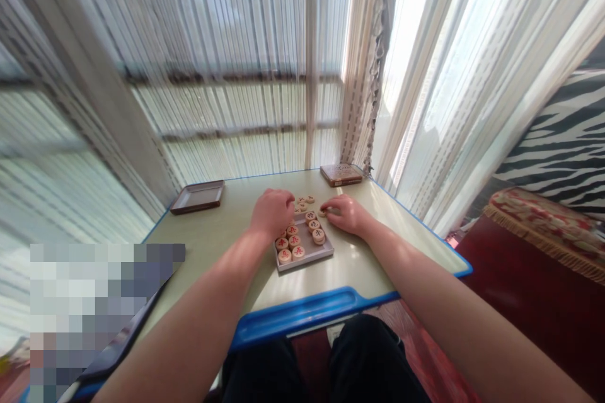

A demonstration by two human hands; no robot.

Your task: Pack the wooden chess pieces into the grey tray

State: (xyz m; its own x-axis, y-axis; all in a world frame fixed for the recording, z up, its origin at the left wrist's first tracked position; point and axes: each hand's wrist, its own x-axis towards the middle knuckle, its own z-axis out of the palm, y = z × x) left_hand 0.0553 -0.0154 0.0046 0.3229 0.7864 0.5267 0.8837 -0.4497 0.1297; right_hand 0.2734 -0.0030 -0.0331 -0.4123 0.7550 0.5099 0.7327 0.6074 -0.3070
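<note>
A shallow box tray (309,259) holds round wooden Chinese chess pieces. Red-marked pieces (293,240) fill its left side, and dark-marked pieces (318,235) line its right side. My left hand (273,209) is over the tray's far left corner with its fingers curled in; whatever they hold is hidden. Just beyond the tray's far right corner, my right hand (347,214) has its thumb and fingers closed on a single chess piece (322,213) low at the table surface. Several loose pieces (303,206) lie past the far edge of the tray, between my hands.
The pale table (212,245) has a blue rim and a blue front trough (302,312). A brown-rimmed box lid (197,196) lies far left; a flat brown box (340,174) lies far right. Sheer curtains (236,75) hang behind. A cushioned bench (548,220) stands on the right.
</note>
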